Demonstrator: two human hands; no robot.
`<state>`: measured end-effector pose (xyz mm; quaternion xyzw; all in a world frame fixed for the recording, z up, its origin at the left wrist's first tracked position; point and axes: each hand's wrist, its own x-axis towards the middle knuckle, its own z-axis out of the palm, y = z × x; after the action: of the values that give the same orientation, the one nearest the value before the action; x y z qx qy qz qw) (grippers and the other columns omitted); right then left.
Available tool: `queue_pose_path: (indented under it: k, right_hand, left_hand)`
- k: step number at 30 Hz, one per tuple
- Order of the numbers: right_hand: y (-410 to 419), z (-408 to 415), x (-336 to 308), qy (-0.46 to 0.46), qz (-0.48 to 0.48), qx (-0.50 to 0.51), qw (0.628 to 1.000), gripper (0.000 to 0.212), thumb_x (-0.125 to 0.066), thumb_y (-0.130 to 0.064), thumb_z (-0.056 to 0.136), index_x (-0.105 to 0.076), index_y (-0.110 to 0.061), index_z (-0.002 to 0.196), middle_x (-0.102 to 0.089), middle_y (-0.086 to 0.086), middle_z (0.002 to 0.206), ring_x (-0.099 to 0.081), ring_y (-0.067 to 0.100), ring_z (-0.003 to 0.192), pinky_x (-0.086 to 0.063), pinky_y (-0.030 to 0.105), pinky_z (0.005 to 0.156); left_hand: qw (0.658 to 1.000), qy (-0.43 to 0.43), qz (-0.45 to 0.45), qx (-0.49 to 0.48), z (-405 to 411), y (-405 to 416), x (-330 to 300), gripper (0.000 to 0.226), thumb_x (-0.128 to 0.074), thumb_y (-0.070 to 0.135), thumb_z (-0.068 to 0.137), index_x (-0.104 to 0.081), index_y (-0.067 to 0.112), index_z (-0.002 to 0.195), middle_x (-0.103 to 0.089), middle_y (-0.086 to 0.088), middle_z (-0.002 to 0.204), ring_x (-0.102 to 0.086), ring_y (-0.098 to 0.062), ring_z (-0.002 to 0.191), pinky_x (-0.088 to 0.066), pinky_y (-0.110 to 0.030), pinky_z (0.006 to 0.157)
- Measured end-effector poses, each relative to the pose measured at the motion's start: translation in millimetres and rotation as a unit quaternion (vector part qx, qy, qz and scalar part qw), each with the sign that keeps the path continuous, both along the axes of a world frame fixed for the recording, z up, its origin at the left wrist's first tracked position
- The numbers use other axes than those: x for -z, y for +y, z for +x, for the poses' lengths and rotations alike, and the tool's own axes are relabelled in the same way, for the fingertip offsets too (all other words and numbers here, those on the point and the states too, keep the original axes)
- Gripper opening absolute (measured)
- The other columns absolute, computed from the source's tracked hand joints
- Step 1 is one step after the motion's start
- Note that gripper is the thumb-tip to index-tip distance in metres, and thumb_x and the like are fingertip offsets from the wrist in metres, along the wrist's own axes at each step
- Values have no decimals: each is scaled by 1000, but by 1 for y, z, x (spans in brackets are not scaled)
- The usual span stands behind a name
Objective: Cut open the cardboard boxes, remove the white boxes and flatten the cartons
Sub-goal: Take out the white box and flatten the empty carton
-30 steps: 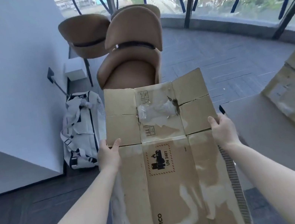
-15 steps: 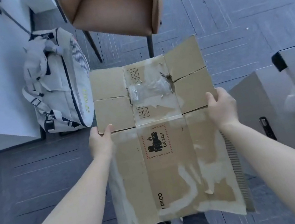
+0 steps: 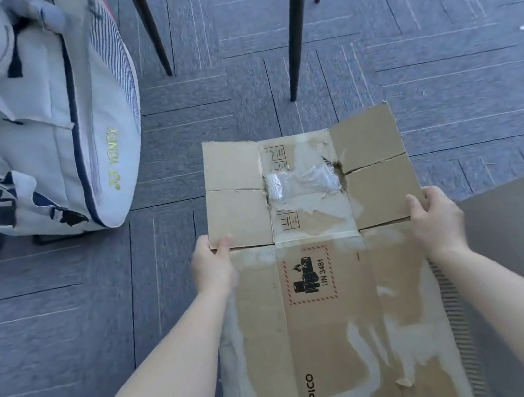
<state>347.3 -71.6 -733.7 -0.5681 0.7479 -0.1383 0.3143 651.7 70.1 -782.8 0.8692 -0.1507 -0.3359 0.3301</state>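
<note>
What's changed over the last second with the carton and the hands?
The view has tipped down: the chair seats and window are out of frame, leaving the chair legs, floor and white bag. The flattened carton has come lower, toward the floor. Nothing was let go: the left hand and right hand still grip its side edges at the flap fold, flaps spread open.

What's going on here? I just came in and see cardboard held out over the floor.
A person is holding a flattened cardboard carton out over the grey floor. The left hand grips one side edge and the right hand the other, near the fold where the end flaps begin. The carton is already opened out, with torn tape on it. A white sports bag sits on the floor to the left, and chair legs stand beyond.
</note>
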Motion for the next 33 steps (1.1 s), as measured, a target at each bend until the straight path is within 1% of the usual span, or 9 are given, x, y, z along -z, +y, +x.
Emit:
queue_pose_path:
  k: [5,10,15,17,20,23,28,31,33]
  right_hand:
    - [-26,0,98,-3,-2,-7,1000,26,-49,-25,102,-56,-5,115,-52,3,99,-48,24,97,-31,30,79]
    - [-46,1,178,-16,9,-21,1000,24,-51,-26,101,-56,-5,111,-54,5,99,-48,24,95,-29,29,77]
    - [-47,-6,238,-37,50,-44,997,23,-50,-31,101,-55,-10,109,-60,7,103,-54,27,97,-38,34,80]
    - [-47,-8,251,-41,56,-42,997,24,-48,-32,101,-55,-12,113,-59,6,106,-53,24,98,-37,33,82]
    - [-53,-11,261,-43,45,-11,998,24,-47,-30,102,-56,-10,112,-60,6,105,-52,23,97,-34,32,80]
    - [-65,-7,265,-37,47,1,998,26,-45,-28,102,-55,-7,115,-56,7,102,-50,25,96,-32,31,79]
    - [-98,5,273,-6,52,-23,998,32,-46,-30,101,-55,-9,124,-61,13,122,-54,31,115,-38,36,91]
    - [-115,3,276,29,55,-13,998,33,-47,-31,100,-57,-11,123,-61,15,125,-54,32,118,-38,36,95]
    - [-116,-2,279,54,70,-14,996,34,-48,-31,99,-59,-10,123,-62,15,126,-54,33,119,-39,37,95]
  left_hand:
    - [1000,-23,3,7,7,-21,93,36,-58,31,96,-37,12,74,-44,-1,69,-39,-24,65,-29,-36,59]
    - [999,-16,7,44,16,-34,161,23,-53,28,99,-52,7,89,-53,-1,78,-49,-25,77,-34,-33,67]
    - [998,-20,33,56,20,-42,203,18,-53,24,98,-50,8,92,-55,-7,89,-49,-25,82,-32,-32,70]
    - [997,-6,43,56,23,-43,212,19,-55,25,97,-52,6,98,-57,-7,92,-53,-27,86,-35,-32,72]
    - [997,30,15,64,28,-51,220,21,-60,23,94,-57,7,107,-63,-8,102,-59,-27,96,-44,-36,82]
    - [998,42,-4,51,36,-63,226,21,-61,19,94,-57,9,112,-63,-7,106,-60,-28,103,-45,-35,88]
    - [1000,28,-3,-2,37,-75,239,28,-58,19,96,-56,5,120,-60,-7,106,-59,-32,109,-40,-31,83]
    - [999,23,18,39,25,-73,247,35,-54,25,98,-52,4,126,-60,-16,121,-57,-35,112,-44,-40,92]
    - [997,11,29,65,22,-70,249,43,-54,29,98,-49,6,134,-57,-15,129,-55,-34,117,-43,-43,98]
